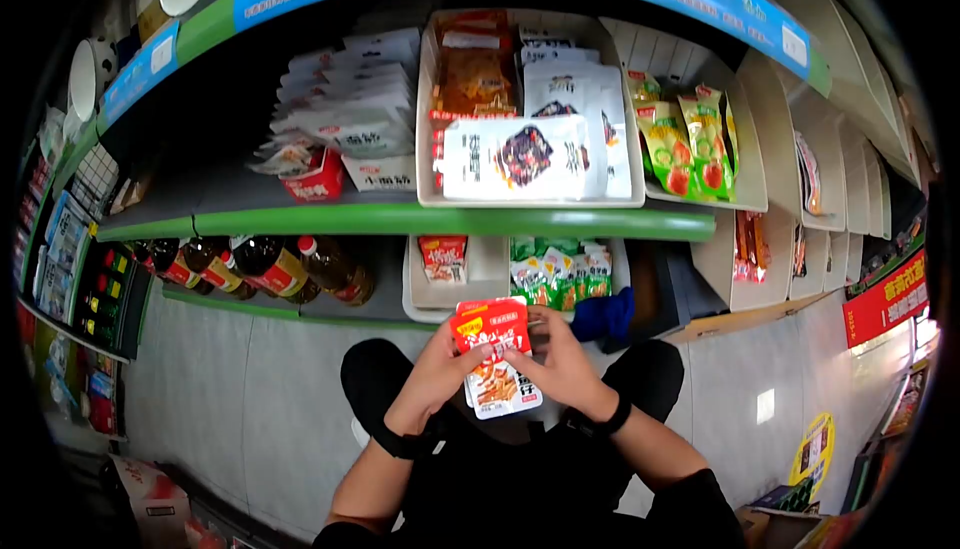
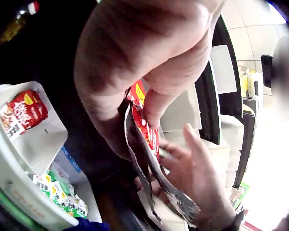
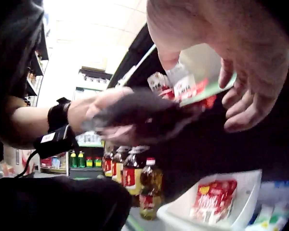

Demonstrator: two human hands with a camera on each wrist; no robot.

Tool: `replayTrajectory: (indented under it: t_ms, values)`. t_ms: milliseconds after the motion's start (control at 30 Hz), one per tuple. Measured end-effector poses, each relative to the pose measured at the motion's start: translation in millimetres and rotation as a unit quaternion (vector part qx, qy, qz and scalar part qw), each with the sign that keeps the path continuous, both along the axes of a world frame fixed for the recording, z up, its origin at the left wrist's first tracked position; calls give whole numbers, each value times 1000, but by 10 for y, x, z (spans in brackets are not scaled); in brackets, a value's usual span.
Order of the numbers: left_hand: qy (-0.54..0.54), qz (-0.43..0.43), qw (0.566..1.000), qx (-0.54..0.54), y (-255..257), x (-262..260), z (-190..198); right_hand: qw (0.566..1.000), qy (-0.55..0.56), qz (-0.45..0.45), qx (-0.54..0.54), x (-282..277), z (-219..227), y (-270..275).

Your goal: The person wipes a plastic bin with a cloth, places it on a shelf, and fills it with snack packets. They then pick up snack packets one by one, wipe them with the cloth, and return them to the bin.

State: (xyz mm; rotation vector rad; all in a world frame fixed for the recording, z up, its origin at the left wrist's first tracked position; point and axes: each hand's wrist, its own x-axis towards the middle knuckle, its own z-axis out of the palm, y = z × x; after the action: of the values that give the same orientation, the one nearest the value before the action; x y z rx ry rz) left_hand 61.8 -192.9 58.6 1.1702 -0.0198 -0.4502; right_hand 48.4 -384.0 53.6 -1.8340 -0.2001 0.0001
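My left hand (image 1: 430, 377) pinches red-and-white snack packets (image 1: 497, 327) in front of my knees, thumb on the printed face. Two packet edges stand apart in the left wrist view, below the left hand (image 2: 144, 53). My right hand (image 1: 568, 374) is at the other side, its thumb overlapping the packets in the head view. In the right wrist view the right hand (image 3: 231, 57) has loosely bent fingers with nothing between them, and the packets are blurred dark. Ahead, a lower bin (image 1: 412, 294) holds a similar red packet (image 1: 443, 257) beside green-and-white packets (image 1: 562, 274).
Above stands a green-edged shelf (image 1: 370, 224) with a white bin (image 1: 428, 164) of snack packets and another bin of green packets (image 1: 690, 144). Oil bottles (image 1: 270, 267) line the lower shelf at left. Dark blue cloth (image 1: 605, 315) lies by the lower bin.
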Motion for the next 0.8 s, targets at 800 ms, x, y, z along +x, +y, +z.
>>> replayTrajectory:
  t_ms: [800]
  values:
    - [15, 37, 974, 222, -346, 170, 304, 920, 235, 182, 257, 463, -66, -525]
